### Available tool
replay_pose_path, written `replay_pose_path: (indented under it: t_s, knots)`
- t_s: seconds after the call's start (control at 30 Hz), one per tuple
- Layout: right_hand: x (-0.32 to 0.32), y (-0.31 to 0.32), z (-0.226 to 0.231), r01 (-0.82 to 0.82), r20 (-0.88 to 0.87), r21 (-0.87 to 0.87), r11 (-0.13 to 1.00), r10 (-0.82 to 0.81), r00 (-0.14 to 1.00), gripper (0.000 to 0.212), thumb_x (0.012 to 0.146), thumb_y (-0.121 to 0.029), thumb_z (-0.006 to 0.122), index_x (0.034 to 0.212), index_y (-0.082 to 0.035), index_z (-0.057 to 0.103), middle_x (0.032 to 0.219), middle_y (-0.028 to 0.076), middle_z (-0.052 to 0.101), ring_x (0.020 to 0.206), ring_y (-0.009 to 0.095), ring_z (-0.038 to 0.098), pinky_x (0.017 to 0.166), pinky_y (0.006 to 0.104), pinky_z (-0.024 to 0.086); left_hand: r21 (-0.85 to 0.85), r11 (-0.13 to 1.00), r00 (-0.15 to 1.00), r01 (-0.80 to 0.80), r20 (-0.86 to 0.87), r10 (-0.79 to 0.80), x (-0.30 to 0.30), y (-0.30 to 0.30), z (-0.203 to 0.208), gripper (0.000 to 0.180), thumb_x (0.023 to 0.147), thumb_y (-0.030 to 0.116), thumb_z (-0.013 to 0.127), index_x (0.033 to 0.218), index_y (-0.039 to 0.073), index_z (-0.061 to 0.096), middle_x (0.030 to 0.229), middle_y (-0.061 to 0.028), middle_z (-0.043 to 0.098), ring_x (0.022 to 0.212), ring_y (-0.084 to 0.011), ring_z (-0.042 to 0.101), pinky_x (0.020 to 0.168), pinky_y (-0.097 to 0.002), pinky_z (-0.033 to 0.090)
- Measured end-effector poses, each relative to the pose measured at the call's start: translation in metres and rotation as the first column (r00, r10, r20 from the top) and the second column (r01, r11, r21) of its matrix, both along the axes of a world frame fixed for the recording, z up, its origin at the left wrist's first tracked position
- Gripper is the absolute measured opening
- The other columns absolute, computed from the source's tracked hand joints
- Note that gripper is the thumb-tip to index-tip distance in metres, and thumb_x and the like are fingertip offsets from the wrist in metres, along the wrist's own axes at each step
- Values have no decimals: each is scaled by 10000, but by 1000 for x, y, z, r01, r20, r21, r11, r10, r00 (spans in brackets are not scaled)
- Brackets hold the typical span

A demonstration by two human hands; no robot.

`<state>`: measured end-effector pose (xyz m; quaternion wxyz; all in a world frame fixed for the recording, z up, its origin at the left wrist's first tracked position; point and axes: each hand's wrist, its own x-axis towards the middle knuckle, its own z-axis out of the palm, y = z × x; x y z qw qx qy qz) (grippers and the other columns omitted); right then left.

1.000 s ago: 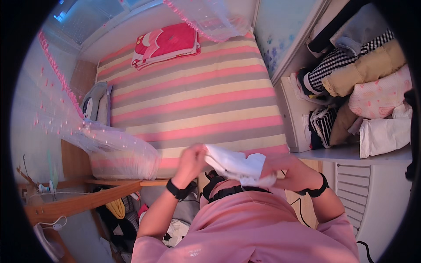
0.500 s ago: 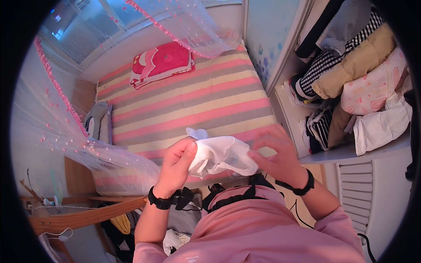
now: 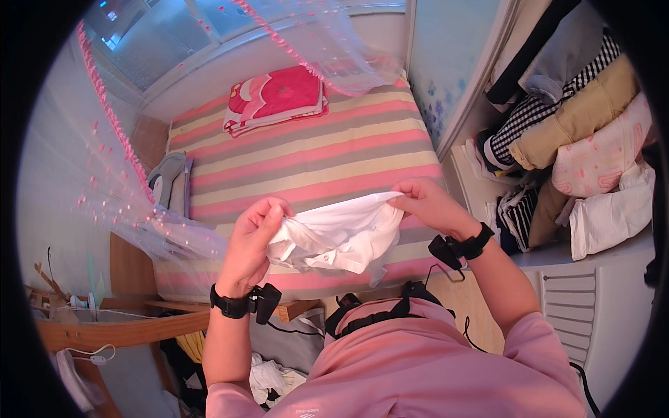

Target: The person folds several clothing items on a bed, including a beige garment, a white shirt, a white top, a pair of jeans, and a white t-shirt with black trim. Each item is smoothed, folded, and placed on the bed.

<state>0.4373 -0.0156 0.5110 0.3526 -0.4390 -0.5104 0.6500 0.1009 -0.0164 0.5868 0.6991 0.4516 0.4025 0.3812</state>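
Note:
A thin white garment (image 3: 341,230) is stretched between my two hands above the near edge of the bed. It looks like a shirt, with a small round button-like spot on its lower folds. My left hand (image 3: 256,233) pinches its left end between thumb and fingers. At the upper right corner, my right hand (image 3: 426,203) grips the edge the same way. The cloth's top edge runs fairly straight from hand to hand, while the rest hangs in loose folds. Each wrist wears a black strap with a small device.
Under the garment lies a bed with a striped sheet (image 3: 306,157), with a folded pink-red blanket (image 3: 279,99) at its far end. A sheer net (image 3: 104,202) hangs at left above a wooden rail (image 3: 132,333). Shelves of clothes (image 3: 571,139) stand right, near a white slatted chair (image 3: 568,306).
My right hand has closed on the garment's right edge, where its fingers were apart before. My hands have moved apart and the cloth has spread out between them.

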Motion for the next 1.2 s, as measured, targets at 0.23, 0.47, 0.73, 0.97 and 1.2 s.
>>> replay_pose_path:
  t_s: [0.23,0.47,0.73,0.97,1.2]
  knots:
    - [-4,-5,10,83,-171,-134,988,-105,980,310,1087,-244,538,1159,5,708,1114,44,736,1020,118,665,952,301,500,494,612,611,617,-792,23,-5,-16,17,503,829,-18,713,1322,45,634,837,-69,574,740,-235,580,710,-337,471]
    - [-33,-33,5,339,164,619,709,-538,827,297,921,-266,730,1084,-22,690,946,90,678,853,215,645,786,346,510,718,686,795,119,-483,367,29,-26,-12,173,1007,107,610,1060,-19,717,777,-107,571,726,-230,555,670,-318,451]
    - [-108,-44,-18,102,256,527,844,-272,928,345,865,-155,770,1173,-24,685,914,95,695,764,240,655,723,360,534,606,795,922,-28,-292,255,63,-23,-25,498,1109,395,506,1185,-54,708,1046,-54,715,875,-93,584,770,-250,484]
    - [-53,-20,-28,535,-4,402,743,-583,813,227,1040,-82,545,1231,5,633,920,12,699,805,78,636,742,256,515,660,751,718,-9,-519,464,31,-16,-14,378,1097,315,537,1161,-12,715,856,-136,679,790,-178,614,721,-325,488]
    - [17,-4,78,149,11,206,967,-155,988,113,1001,-118,665,1058,-20,666,913,-29,707,765,38,622,694,215,500,800,578,557,160,-557,616,23,-12,-19,171,1012,146,626,1096,29,717,862,-196,688,769,-413,638,681,-414,504]
